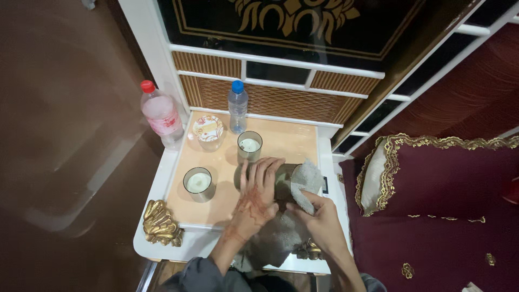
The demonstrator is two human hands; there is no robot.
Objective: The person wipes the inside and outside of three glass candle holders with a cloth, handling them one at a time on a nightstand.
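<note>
My left hand [256, 193] lies over a dark glass candle jar [282, 181] that rests on its side on the bedside table [281, 143], fingers wrapped across its body. My right hand [319, 215] presses a grey-white cloth [306, 184] against the jar's open end. More of the cloth hangs down over the table's front edge between my forearms.
Two upright candle jars [198, 184] [250, 146] stand on the table. Behind them sit a small patterned dish [208, 128], a blue-capped bottle [237, 107] and a red-capped bottle [160, 114]. A maroon pillow with gold trim [432, 178] lies on the right.
</note>
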